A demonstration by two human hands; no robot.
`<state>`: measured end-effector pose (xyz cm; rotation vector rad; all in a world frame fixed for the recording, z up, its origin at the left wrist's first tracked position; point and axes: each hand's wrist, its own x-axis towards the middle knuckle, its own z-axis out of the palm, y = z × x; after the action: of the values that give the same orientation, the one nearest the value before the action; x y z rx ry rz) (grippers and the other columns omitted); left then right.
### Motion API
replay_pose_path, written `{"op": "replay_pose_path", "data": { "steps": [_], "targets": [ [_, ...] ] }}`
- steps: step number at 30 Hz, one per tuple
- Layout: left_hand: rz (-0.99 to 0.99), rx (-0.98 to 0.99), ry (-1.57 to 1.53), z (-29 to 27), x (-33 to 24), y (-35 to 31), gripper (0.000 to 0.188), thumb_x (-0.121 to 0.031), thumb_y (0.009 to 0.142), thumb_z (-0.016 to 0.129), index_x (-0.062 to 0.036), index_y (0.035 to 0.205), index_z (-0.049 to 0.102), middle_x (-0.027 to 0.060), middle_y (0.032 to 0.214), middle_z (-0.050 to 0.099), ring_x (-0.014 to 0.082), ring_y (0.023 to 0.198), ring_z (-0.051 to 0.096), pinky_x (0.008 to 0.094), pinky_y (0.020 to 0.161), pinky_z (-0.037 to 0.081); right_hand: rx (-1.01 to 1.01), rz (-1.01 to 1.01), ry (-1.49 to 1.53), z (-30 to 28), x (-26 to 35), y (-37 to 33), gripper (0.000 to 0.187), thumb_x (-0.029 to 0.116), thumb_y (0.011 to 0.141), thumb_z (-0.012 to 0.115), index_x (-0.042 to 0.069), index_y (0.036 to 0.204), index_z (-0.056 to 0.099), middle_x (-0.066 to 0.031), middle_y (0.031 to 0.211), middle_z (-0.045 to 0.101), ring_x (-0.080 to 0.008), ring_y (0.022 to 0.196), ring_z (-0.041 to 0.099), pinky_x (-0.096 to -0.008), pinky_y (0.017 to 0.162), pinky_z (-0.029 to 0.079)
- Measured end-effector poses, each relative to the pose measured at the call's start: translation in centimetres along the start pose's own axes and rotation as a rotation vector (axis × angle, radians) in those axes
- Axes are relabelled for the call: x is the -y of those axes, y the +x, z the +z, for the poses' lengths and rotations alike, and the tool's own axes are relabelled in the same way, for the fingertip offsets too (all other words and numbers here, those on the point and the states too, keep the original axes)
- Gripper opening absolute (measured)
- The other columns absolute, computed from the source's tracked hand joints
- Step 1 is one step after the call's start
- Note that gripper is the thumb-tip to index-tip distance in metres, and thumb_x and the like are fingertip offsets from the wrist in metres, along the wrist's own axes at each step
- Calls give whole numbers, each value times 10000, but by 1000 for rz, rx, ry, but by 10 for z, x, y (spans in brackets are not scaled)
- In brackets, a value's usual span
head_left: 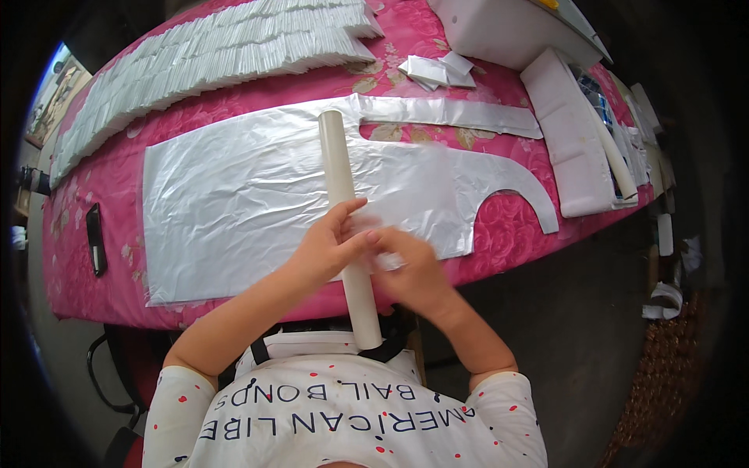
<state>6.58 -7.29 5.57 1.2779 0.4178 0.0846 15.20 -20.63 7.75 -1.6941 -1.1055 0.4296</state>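
Note:
A silvery-white plastic apron (242, 203) lies flat and wrinkled on the table, its straps pointing right. Across it rests a pale, long tube (338, 160), its near end past the table edge by my waist. My left hand (331, 238) is over the tube, fingers curled and thumb reaching right. Beside it, just right of the tube, my right hand (409, 269) is pinched and blurred. The fingertips of both hands come together. Thin film seems to be at the fingers, but I cannot make out what they hold. A hazy patch blurs the apron beyond them.
Long rows of folded white plastic packets (226, 47) fill the back left. A few loose packets (438, 72) lie at the back. White boxes (562, 140) stand at the right. A black phone-like object (95, 238) lies left on the pink floral tablecloth (121, 285).

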Motion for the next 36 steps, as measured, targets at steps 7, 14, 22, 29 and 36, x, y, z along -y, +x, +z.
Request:
{"op": "replay_pose_path", "data": {
  "steps": [7,14,22,29,36],
  "targets": [
    [-319,-189,56,-143,-18,-55,280,-227,844,583,6,1000,579,86,849,628,156,772,608,288,676,496,96,-234,-228,15,20,-21,266,162,689,718,50,910,621,-96,856,615,-282,806,591,-362,669,479],
    [-364,-422,448,-256,-17,-120,257,-146,811,606,-1,1020,571,92,889,632,170,800,617,284,702,493,264,341,-574,8,18,-48,442,451,730,660,19,770,574,-97,719,599,-254,672,606,-345,570,467],
    [483,-539,1331,-160,-27,-77,437,-43,751,626,-35,1174,516,152,1189,527,319,1107,489,376,944,397,402,629,-249,29,6,-56,457,433,750,620,-24,738,610,-168,625,603,-306,584,605,-382,558,469],
    [559,-182,1100,-53,29,-6,576,-69,807,515,36,1329,298,203,1394,287,350,1286,286,400,1058,249,397,617,-215,23,9,-56,447,413,768,610,-34,772,618,-186,655,609,-322,607,609,-389,570,471],
    [465,-120,1342,-45,52,7,605,-178,823,410,83,1341,240,231,1423,218,352,1336,190,431,1095,143,565,563,-309,9,-5,-40,513,475,765,615,-35,715,621,-197,656,608,-340,622,609,-393,576,474]
  ]
}}
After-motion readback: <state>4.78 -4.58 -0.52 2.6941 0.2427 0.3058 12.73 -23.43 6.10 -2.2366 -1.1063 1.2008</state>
